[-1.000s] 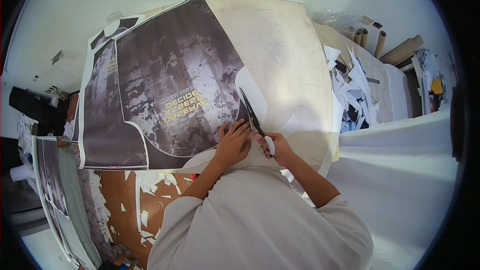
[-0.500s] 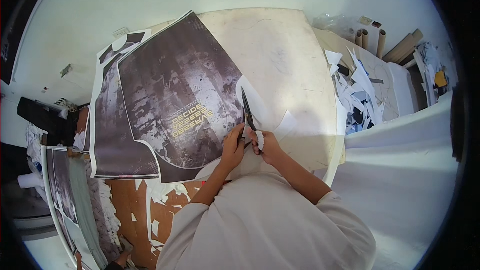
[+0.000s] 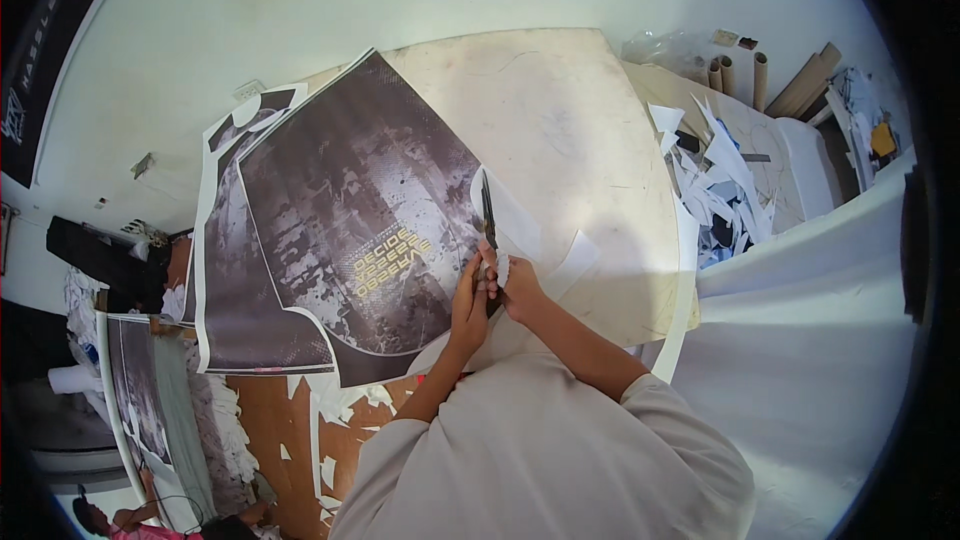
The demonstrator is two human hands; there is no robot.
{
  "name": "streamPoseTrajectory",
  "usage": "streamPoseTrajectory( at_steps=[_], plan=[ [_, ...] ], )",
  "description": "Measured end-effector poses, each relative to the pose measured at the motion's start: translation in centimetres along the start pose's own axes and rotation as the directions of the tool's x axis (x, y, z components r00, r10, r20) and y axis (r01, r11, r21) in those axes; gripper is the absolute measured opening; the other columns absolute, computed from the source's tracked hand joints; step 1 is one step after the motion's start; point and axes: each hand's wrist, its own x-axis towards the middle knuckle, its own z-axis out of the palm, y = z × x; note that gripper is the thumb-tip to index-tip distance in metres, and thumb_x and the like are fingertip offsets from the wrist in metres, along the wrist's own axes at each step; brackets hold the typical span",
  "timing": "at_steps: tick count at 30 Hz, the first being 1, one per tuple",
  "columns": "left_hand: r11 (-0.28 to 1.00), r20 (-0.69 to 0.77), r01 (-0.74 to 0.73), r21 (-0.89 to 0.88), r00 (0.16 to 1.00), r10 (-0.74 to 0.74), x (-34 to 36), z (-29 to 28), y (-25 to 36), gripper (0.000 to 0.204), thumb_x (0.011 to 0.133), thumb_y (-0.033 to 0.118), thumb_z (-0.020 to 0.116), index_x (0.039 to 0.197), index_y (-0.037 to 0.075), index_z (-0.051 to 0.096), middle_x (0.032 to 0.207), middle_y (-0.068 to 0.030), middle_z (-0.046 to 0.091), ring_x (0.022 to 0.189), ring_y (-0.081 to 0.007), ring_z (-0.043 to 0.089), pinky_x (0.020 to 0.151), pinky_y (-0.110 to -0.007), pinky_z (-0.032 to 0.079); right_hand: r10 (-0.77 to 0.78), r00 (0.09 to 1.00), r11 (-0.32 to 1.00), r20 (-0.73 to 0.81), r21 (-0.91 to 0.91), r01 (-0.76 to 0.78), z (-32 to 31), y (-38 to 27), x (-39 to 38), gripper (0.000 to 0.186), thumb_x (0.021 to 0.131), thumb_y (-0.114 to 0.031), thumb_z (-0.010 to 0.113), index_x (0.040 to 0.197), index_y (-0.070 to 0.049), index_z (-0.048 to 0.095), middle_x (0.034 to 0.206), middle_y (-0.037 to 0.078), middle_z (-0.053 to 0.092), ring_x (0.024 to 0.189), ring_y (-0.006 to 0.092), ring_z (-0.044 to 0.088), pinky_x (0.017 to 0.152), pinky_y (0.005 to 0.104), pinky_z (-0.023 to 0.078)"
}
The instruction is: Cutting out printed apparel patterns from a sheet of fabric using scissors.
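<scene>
A large dark printed sheet [image 3: 350, 180] with yellow lettering lies on the table, its right edge beside my hands. My right hand [image 3: 520, 292] is wrapped round the white-covered handle of a pair of black scissors [image 3: 488, 208]. The blades point away from me along the sheet's right edge and look nearly closed together. My left hand [image 3: 470, 298] is closed at that same edge, just left of the scissors handles, and seems to pinch the sheet; its fingertips are partly hidden. A white offcut [image 3: 515, 225] lies right of the blades, and a loose white strip [image 3: 578, 258] farther right.
Another dark printed piece [image 3: 225, 270] lies under the sheet's left side. The pale tabletop [image 3: 560, 100] stretches behind. At right are heaped white scraps [image 3: 725, 175] and cardboard tubes [image 3: 760, 80]. Scraps litter the brown floor [image 3: 265, 430]. Another person [image 3: 150, 530] is at lower left.
The scissors blades have come closer together. My right hand has shifted slightly left, nearer my left hand. The whole view has tilted, and the other person shows more at lower left.
</scene>
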Motion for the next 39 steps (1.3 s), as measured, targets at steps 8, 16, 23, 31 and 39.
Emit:
streamPoseTrajectory(
  at_steps=[8, 16, 23, 31, 39],
  plan=[
    [0.989, 0.025, -0.069, 0.129, 0.997, 0.067, 0.7, -0.6, -1.1, 0.051, 0.11, 0.001, 0.037, 0.16, -0.004, 0.029, 0.144, -0.0118, 0.051, 0.126, -0.0191, 0.051, 0.113, -0.031, 0.035, 0.012, 1.0, 0.998, -0.016, 0.062, -0.011, 0.3, -1.0, 3.5, 0.045, 0.086, -0.045, 0.087, 0.083, -0.01, 0.059, 0.068, -0.001, 0.053, 0.054, 0.0118, 0.052, 0.05, 0.0288, 0.043],
    [0.79, 0.088, -0.173, 0.587, 0.985, 0.151, 0.3, 0.1, -0.1, 0.054, 0.103, 0.008, 0.054, 0.154, -0.001, 0.041, 0.156, -0.0212, 0.046, 0.142, -0.0336, 0.047, 0.118, -0.045, 0.031, -0.041, 0.997, 0.999, -0.062, -0.004, 0.041, -4.2, -2.6, -0.3, 0.033, 0.09, -0.036, 0.084, 0.09, -0.008, 0.066, 0.067, -0.002, 0.055, 0.052, 0.0099, 0.051, 0.046, 0.0252, 0.039],
    [0.163, 0.425, -0.436, 0.885, 0.9, 0.097, 3.7, 5.0, 2.6, 0.072, 0.096, 0.046, 0.06, 0.151, 0.002, 0.047, 0.163, -0.0239, 0.036, 0.153, -0.0377, 0.031, 0.12, -0.062, 0.019, -0.265, 0.928, 0.963, -0.262, -0.114, 0.243, -10.3, -2.7, -11.7, 0.026, 0.102, -0.024, 0.069, 0.117, -0.002, 0.068, 0.062, -0.006, 0.049, 0.047, 0.0053, 0.044, 0.044, 0.0237, 0.034],
    [0.514, 0.845, -0.723, 0.461, 0.535, -0.005, -0.6, 15.0, -2.0, 0.07, 0.092, 0.041, 0.068, 0.146, 0.001, 0.051, 0.154, -0.0223, 0.046, 0.155, -0.0397, 0.026, 0.127, -0.055, 0.017, -0.451, 0.716, 0.892, -0.533, -0.241, 0.383, -10.9, -3.1, -19.0, 0.032, 0.1, -0.017, 0.069, 0.127, 0.0, 0.064, 0.06, -0.007, 0.044, 0.046, 0.0042, 0.041, 0.044, 0.0227, 0.032],
    [0.527, 0.807, -0.719, 0.454, 0.582, 0.098, 2.6, 12.2, 2.7, 0.045, 0.094, 0.021, 0.063, 0.138, 0.01, 0.059, 0.149, -0.0164, 0.052, 0.142, -0.0338, 0.044, 0.12, -0.059, 0.029, -0.573, 0.572, 0.81, -0.587, -0.298, 0.505, -12.9, -2.0, -20.1, 0.039, 0.097, -0.021, 0.074, 0.128, 0.0, 0.065, 0.061, -0.007, 0.046, 0.044, 0.0041, 0.039, 0.041, 0.0225, 0.031]
  ],
)
